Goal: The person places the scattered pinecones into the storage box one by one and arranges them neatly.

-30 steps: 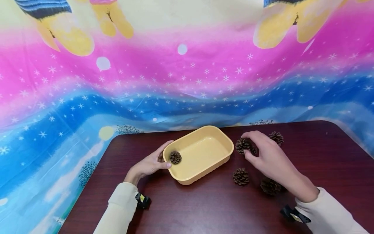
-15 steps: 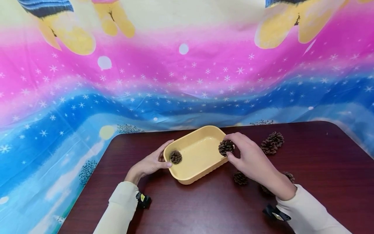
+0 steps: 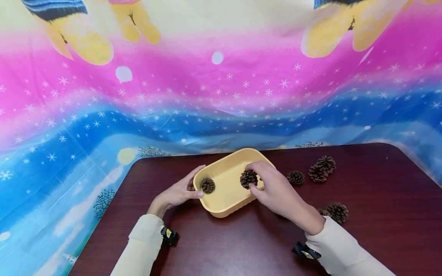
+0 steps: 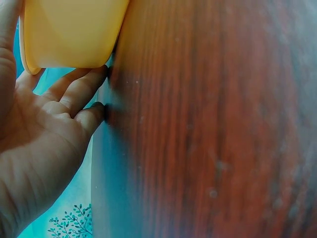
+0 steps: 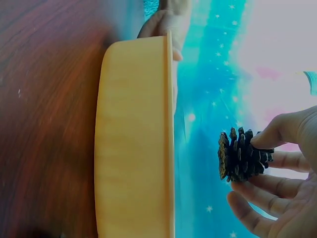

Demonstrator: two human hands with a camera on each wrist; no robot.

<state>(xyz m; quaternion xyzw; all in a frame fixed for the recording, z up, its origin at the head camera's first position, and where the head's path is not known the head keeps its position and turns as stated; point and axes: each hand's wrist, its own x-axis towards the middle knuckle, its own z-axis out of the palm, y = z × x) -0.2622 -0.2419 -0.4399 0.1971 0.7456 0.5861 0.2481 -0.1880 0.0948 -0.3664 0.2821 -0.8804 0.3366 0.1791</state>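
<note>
In the head view, a pine cone (image 3: pixel 248 179) is pinched between the thumb and fingers of my right hand (image 3: pixel 279 191), over the right half of a yellow plastic basin (image 3: pixel 222 212). The right wrist view shows this pine cone (image 5: pixel 242 154) raised above the basin's rim, apart from it. My left hand (image 3: pixel 177 191) holds the basin's left end, thumb at the rim and fingers round the outside; in the left wrist view, fingertips touch the table. Another pine cone (image 3: pixel 208 185) lies inside the basin at its left end.
Right of the basin, a single pine cone (image 3: pixel 296 178) lies near a touching pair of pine cones (image 3: pixel 317 173). Closer to the right sleeve is another pine cone (image 3: pixel 337 213), with one partly hidden beside it. A printed cloth (image 3: pixel 221 84) hangs behind the dark table (image 3: pixel 207 245).
My right hand has carried its pine cone leftward from the table's right side to above the basin. The left hand and basin have stayed in place.
</note>
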